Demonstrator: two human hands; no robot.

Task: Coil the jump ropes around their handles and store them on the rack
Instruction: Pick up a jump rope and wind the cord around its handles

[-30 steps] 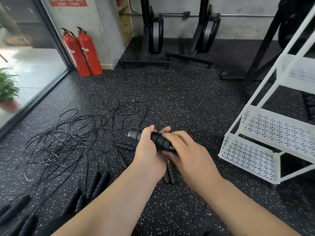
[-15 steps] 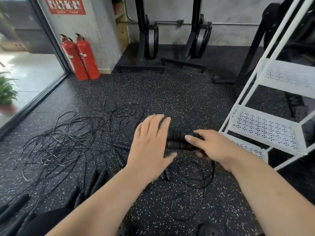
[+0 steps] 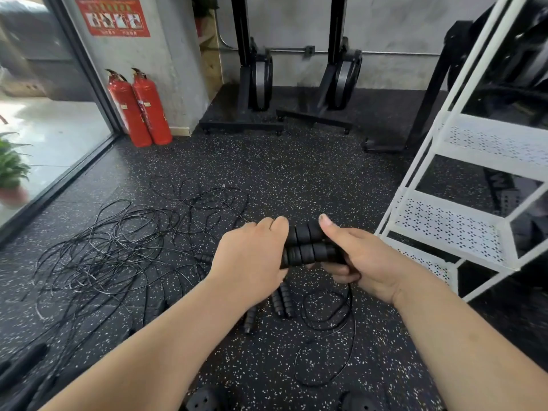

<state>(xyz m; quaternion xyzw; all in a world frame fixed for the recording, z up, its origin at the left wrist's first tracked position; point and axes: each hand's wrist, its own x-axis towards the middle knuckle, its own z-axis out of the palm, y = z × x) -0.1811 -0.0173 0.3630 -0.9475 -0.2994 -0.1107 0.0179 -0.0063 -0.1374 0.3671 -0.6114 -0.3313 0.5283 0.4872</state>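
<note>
Two black ribbed jump-rope handles [image 3: 308, 244] lie side by side, held level between my hands at mid-frame. My left hand [image 3: 252, 259] grips their left end and my right hand [image 3: 358, 259] their right end, thumb on top. The thin black rope [image 3: 332, 336] of this pair hangs down in loose loops onto the floor below. A tangle of other black ropes [image 3: 118, 250] spreads over the floor to the left, with more black handles [image 3: 283, 301] under my hands. The white perforated rack [image 3: 450, 226] stands at the right.
Two red fire extinguishers [image 3: 139, 111] stand by the pillar at the back left. Black machine stands [image 3: 258, 81] line the back wall. A glass wall and a potted plant [image 3: 12, 170] are on the left. More black handles [image 3: 20, 369] lie at the bottom left.
My left hand, open and flat above the handles half a second ago, has closed on their left end. The handles have shifted to the right, toward the rack.
</note>
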